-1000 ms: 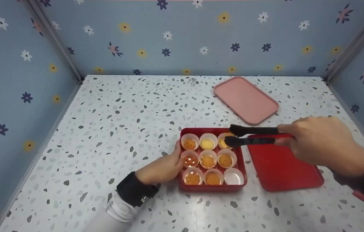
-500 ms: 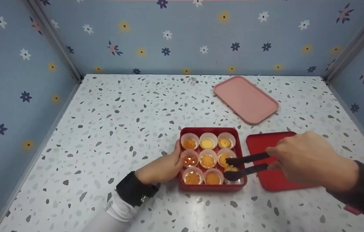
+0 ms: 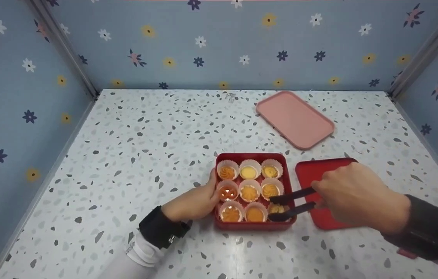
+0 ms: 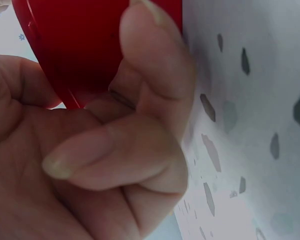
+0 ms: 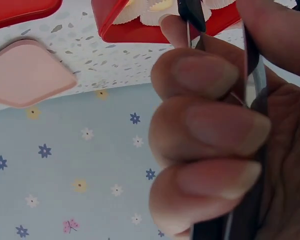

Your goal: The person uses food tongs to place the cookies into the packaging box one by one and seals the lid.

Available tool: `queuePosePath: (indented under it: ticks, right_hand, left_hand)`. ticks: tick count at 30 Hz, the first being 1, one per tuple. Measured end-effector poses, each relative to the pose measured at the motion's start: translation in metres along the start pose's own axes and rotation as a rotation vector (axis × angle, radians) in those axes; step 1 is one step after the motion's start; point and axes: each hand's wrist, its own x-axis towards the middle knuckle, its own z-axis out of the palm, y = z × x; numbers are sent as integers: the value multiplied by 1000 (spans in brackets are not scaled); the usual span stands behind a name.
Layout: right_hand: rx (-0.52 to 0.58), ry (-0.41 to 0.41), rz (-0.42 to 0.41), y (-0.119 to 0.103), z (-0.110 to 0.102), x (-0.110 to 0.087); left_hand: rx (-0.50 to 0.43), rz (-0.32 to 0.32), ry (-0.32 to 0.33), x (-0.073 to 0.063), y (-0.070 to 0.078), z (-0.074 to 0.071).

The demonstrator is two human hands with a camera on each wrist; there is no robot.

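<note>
A red box [image 3: 256,226] holds rows of white paper cups with small golden cookies. My left hand [image 3: 193,203] grips its left side; in the left wrist view, curled fingers lie against the red wall [image 4: 85,45]. From the right, my right hand [image 3: 358,195] holds black tongs [image 3: 298,193], its fingers [image 5: 210,125] wrapped round the handles in the right wrist view. Both tong tips are down at the front right cup, slightly apart, with a piped cookie [image 3: 277,208] between them. The tongs partly hide that cup.
A red tray [image 3: 321,223] lies right of the box, partly under my right hand. Farther back is a pink tray [image 3: 295,120]. Flowered panels [image 3: 203,46] enclose the speckled table [image 3: 157,128] at the back and sides.
My right hand has brought the tongs from the back right cup to the front right one. That cup, bare at first, now has a cookie. My left hand stays on the box.
</note>
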Motion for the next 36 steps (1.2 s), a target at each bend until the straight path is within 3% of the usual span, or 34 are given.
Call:
queuePosePath:
  ticks: [11,17,23,27,32,36]
  right_hand:
    - [39,-10,11,4,-3,-2]
    - [96,28,78,10,-17,-11]
    - [44,112,174,22,-34,-13]
    - [43,205,265,36,-35,-13]
    - [69,297,366,65,-22,-10]
    - [126,304,452,99,-2,-3]
  left_hand:
    - [8,3,4,0,0,-1]
    - [3,5,3,-1,0,-1]
    - [-8,4,6,-2,1,-1]
    - [-10,-6,2,-2,0,-1]
    - [1,-3,5,-1,0,0]
    - [-2,-9,1,0,0,1]
